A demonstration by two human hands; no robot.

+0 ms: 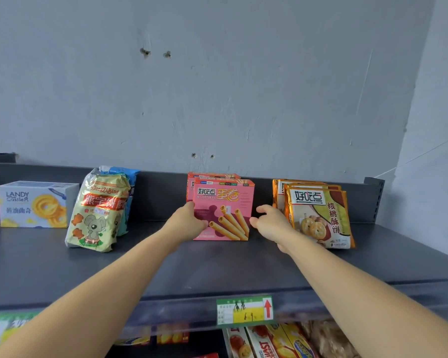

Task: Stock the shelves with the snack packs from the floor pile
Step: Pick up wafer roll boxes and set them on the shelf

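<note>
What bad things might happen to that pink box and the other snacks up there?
1. The left hand grips the front pink box by one edge only, and the right hand is open beside it, so the box might tip over.
2. The right wrist is close to the leaning orange packs; a bump may knock them down.
3. The bear biscuit bag leans too, so a jolt to the shelf might topple it.

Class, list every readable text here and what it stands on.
"LANDY CastleR", "黄油曲奇": white box
"XiongZiBing", "熊字饼": bear bag
"好吃点", "蛋卷": pink box
"好吃点", "核桃酥饼": orange bag
Handwriting on the price tag is blurred; small print unreadable.
</note>
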